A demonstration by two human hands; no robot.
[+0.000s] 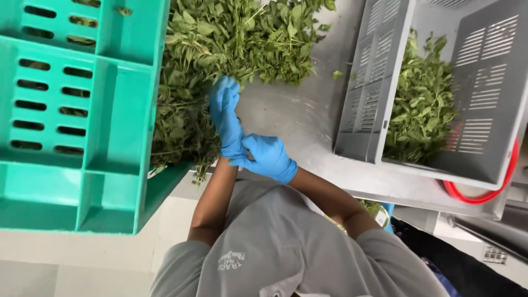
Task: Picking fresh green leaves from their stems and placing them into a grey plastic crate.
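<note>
A person in blue gloves stands at a steel bench (pixel 286 118). The right hand (pixel 268 158) pinches the glove cuff at the wrist of the left hand (pixel 225 113), whose fingers are straight and empty, touching a heap of leafy greens (pixel 231 38) (green crate (pixel 82 115) left, grey crate (pixel 379 88) right)

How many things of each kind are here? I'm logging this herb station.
Slotted crates: 2, a teal crate and a grey crate
Blue gloved hands: 2, left hand and right hand
Leafy green heaps: 2, table heap and crate heap
Total: 6
</note>
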